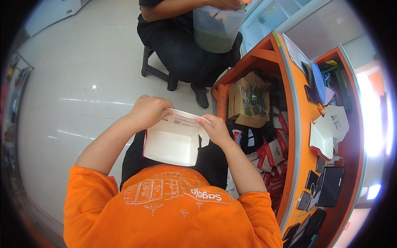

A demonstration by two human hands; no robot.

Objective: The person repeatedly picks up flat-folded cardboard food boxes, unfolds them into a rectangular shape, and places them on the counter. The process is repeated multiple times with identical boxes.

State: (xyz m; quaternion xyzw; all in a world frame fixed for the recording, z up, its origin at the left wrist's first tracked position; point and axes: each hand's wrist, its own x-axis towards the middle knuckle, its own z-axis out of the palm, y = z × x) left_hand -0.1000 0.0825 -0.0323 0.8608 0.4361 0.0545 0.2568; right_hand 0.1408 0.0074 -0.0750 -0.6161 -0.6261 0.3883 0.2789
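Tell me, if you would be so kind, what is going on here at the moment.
A person in an orange shirt holds an open white box above the lap. The left hand pinches its far edge, and the right hand holds its right far corner. Opposite, a co-worker sits on a dark stool with a clear tub of something green. On the right, another open box stands on the orange counter.

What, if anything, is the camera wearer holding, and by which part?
An open box, by its far wall: the left hand grips the top edge's left end, the right hand its right end.
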